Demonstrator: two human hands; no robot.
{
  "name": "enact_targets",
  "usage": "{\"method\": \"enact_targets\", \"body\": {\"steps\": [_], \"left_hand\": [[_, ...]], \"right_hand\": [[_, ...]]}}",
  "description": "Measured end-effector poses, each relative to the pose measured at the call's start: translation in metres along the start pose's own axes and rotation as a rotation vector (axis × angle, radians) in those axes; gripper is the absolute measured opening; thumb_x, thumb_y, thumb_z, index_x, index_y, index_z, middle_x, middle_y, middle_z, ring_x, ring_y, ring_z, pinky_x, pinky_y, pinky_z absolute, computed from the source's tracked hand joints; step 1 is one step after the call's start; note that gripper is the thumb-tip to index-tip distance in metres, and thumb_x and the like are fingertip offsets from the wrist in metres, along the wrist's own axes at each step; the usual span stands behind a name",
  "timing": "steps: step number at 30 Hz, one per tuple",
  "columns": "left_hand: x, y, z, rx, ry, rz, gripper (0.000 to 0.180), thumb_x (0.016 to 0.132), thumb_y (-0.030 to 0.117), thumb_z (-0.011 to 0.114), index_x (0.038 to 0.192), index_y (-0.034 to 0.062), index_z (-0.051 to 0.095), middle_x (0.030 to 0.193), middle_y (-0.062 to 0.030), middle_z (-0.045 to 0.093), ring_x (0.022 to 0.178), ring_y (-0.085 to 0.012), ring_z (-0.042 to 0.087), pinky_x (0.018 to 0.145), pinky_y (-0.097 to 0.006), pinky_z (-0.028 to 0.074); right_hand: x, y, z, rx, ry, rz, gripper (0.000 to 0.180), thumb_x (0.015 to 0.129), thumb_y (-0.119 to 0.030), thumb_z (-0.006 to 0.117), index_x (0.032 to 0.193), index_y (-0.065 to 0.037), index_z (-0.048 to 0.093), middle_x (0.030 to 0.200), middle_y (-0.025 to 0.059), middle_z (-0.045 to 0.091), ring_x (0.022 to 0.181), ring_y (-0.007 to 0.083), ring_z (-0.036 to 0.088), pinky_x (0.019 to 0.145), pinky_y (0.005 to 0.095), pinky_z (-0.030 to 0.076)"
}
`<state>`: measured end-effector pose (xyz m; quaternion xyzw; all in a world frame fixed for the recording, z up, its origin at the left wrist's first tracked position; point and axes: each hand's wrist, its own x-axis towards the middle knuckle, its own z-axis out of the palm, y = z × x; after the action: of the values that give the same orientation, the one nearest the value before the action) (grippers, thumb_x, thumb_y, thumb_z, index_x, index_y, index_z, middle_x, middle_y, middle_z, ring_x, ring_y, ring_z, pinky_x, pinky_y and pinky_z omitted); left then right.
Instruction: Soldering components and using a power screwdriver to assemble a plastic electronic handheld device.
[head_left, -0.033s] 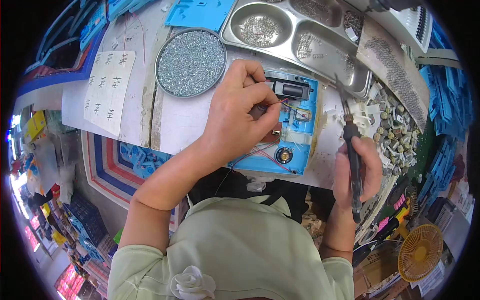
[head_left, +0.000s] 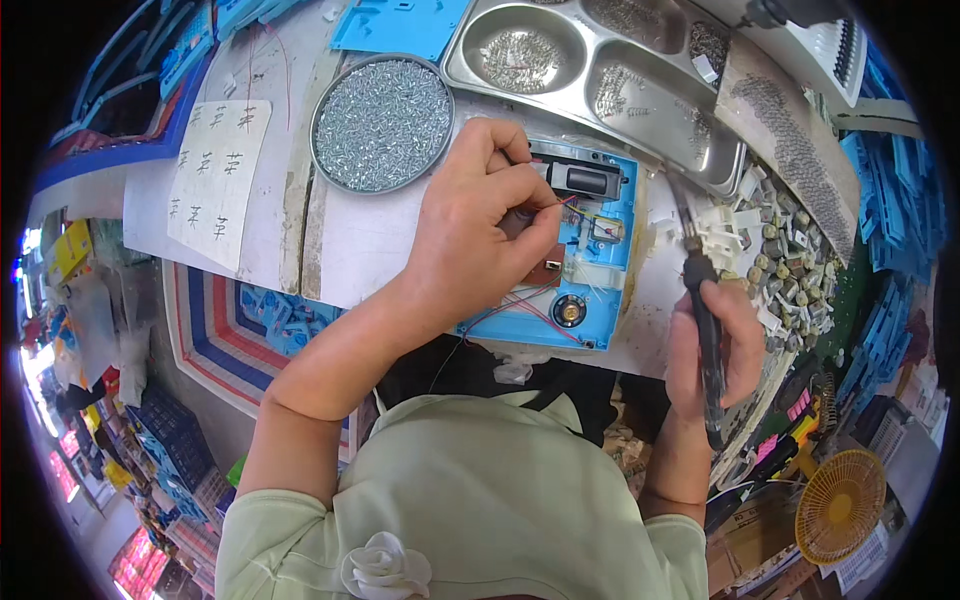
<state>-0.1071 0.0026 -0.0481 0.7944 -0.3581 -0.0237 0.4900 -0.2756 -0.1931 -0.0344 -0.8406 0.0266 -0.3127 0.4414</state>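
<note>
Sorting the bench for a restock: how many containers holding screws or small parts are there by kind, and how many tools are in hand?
Round dish of screws: 1
Steel compartment tray: 1
Soldering iron, held in the right hand: 1
Total: 3

Left forearm bare, reaching up and to the right from a pale green short sleeve, wrist bent slightly inward. Left hand [head_left: 470,235] palm down, knuckles up, fingers curled, thumb and forefinger pinched together at the tips [head_left: 545,205]. Right forearm bare, rising almost straight up from the lower right, elbow tucked close to the body. Right hand [head_left: 712,345] closed in a loose fist, thumb side facing left, fingers wrapped around a slim dark handle. Hands well apart, left higher than right.
</note>
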Motion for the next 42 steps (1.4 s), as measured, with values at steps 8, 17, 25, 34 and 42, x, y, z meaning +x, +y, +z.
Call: {"method": "enact_targets", "body": {"steps": [8,17,25,34,42], "left_hand": [[0.000,-0.001,-0.002,0.007,0.008,-0.014,0.009,0.078,0.003,0.078,0.084,0.0028,0.072,0.107,-0.0098,0.055,0.079,-0.0169,0.056,0.075,-0.030,0.047],[-0.002,-0.004,-0.001,-0.017,0.027,-0.016,0.009,0.077,0.003,0.078,0.084,0.0029,0.072,0.107,-0.0097,0.056,0.079,-0.0173,0.056,0.074,-0.030,0.048],[-0.001,-0.004,-0.001,-0.004,0.027,-0.008,0.010,0.077,0.003,0.078,0.084,0.0025,0.071,0.107,-0.0103,0.056,0.081,-0.0182,0.057,0.075,-0.031,0.048],[0.001,-0.003,0.002,-0.022,0.083,0.015,0.010,0.074,0.003,0.077,0.077,0.0018,0.068,0.100,-0.0126,0.057,0.070,-0.0205,0.058,0.068,-0.035,0.049],[0.001,-0.004,0.003,-0.012,0.076,0.019,0.010,0.074,0.003,0.078,0.079,0.0019,0.069,0.103,-0.0123,0.057,0.074,-0.0201,0.058,0.071,-0.034,0.049]], "right_hand": [[0.010,-0.009,0.004,-0.026,-0.191,-0.122,0.038,0.074,0.004,0.077,0.110,-0.005,0.068,0.078,0.0087,0.065,0.061,0.0252,0.061,0.057,0.0343,0.049],[0.011,-0.008,0.014,-0.039,-0.228,-0.169,0.042,0.071,0.004,0.078,0.110,-0.008,0.069,0.076,0.0064,0.062,0.060,0.0237,0.059,0.053,0.0319,0.047],[0.015,-0.008,0.017,-0.054,-0.249,-0.174,0.041,0.070,0.005,0.078,0.108,-0.008,0.070,0.075,0.0068,0.062,0.060,0.0239,0.059,0.052,0.0323,0.047],[0.015,-0.007,0.015,-0.048,-0.261,-0.176,0.042,0.069,0.005,0.078,0.108,-0.008,0.070,0.075,0.0065,0.062,0.060,0.0237,0.058,0.052,0.0322,0.046],[0.014,-0.004,0.017,-0.091,-0.265,-0.208,0.044,0.066,0.004,0.079,0.108,-0.009,0.073,0.076,0.0059,0.061,0.061,0.0230,0.058,0.053,0.0320,0.046]]}}
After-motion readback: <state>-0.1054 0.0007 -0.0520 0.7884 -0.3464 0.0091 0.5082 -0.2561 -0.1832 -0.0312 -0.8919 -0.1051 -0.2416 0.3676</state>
